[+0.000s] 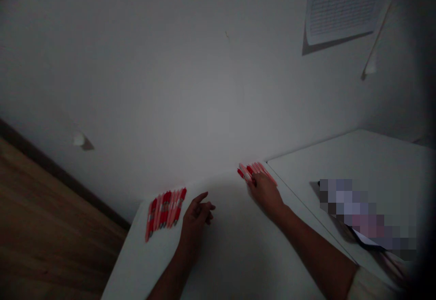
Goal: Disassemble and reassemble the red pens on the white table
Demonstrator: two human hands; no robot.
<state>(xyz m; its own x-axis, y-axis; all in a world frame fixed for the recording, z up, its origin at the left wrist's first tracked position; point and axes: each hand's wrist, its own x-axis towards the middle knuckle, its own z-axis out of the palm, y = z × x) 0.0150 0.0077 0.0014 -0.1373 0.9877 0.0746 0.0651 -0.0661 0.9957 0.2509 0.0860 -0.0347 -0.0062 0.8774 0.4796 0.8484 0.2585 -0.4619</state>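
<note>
Two groups of red and pink pens lie on a white table [235, 254]. The left group of pens [165, 209] forms a slanted row, red ones mixed among pale pink ones. Just to its right is my left hand [196, 213], empty, with the index finger stretched out and the other fingers loosely bent. My right hand [267, 193] reaches to the right group of pens [245, 172] by the wall, its fingers closed on a pen there. Part of that group is hidden behind the hand, so which pen it grips is hard to make out.
A plain wall [204, 86] rises behind the table. To the right, past a seam, a second white tabletop [306, 159] bears a blurred-out item [361, 213]. Wooden boarding [51, 227] lies at the left. A printed sheet [342, 9] hangs on the wall.
</note>
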